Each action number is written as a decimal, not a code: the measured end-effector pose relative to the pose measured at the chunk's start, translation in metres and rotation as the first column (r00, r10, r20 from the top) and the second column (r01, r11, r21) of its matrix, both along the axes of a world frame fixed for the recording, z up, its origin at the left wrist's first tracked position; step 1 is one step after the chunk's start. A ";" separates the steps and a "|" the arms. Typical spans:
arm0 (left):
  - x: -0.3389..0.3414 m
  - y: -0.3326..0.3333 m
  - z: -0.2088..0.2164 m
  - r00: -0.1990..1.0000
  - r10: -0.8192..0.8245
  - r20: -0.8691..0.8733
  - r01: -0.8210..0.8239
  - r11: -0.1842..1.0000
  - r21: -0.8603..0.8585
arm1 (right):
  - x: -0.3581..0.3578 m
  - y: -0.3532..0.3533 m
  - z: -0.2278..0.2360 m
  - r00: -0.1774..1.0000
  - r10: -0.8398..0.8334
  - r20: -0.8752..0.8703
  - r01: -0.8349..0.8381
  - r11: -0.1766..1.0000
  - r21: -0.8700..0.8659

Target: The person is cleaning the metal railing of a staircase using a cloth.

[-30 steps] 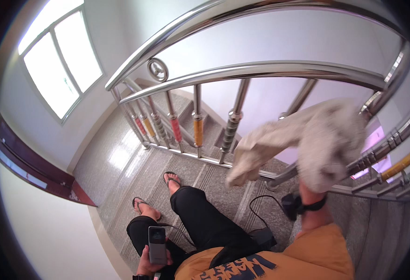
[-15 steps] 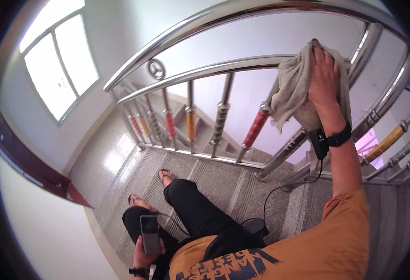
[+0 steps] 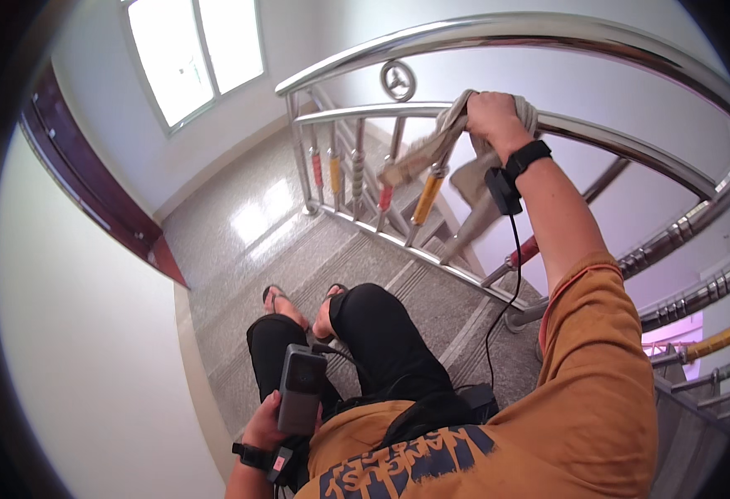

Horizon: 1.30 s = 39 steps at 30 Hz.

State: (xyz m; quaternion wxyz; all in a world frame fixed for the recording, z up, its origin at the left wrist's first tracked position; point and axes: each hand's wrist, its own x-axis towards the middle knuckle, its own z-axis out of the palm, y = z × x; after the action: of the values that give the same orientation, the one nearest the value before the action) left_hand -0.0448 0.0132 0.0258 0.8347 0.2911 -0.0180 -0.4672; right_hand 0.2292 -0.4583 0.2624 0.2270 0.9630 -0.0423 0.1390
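Observation:
My right hand (image 3: 495, 116) is closed around the stair railing's middle rail (image 3: 606, 138), with a beige-grey cloth (image 3: 456, 125) between palm and metal. The cloth's loose ends hang below the rail, blurred by motion, in front of the balusters. Low in the view, near my lap, my left hand (image 3: 267, 422) grips a grey, rounded box that looks like a power bank (image 3: 301, 391). A cable leaves its top end. Black straps circle both wrists, and a small black module (image 3: 503, 191) sits at the right one, with a cable running down from it.
A thick steel handrail (image 3: 481, 32) curves above the middle rail. Balusters with red, yellow (image 3: 429, 198) and green sleeves stand beneath. My sandalled feet are on grey stone steps (image 3: 365, 270). At left are a white wall (image 3: 90, 308) and a dark red door (image 3: 90, 166); a window (image 3: 194, 54) is beyond.
My right hand and the cloth have moved left along the rail, and the fingers have gone from lying flat to wrapping round it. My legs have moved down the stairs; the view has shifted.

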 end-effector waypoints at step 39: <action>0.369 -0.001 -0.020 0.657 -0.636 -0.404 0.634 0.756 -0.161 | 0.099 0.042 -0.064 0.918 -0.320 -0.235 0.347 0.935 0.081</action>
State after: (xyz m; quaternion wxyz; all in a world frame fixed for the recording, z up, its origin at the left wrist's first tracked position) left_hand 0.3238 0.0122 0.0060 0.6015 0.1522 0.0669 -0.7814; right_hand 0.3278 -0.4158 0.1986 0.1920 0.9629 -0.1891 -0.0110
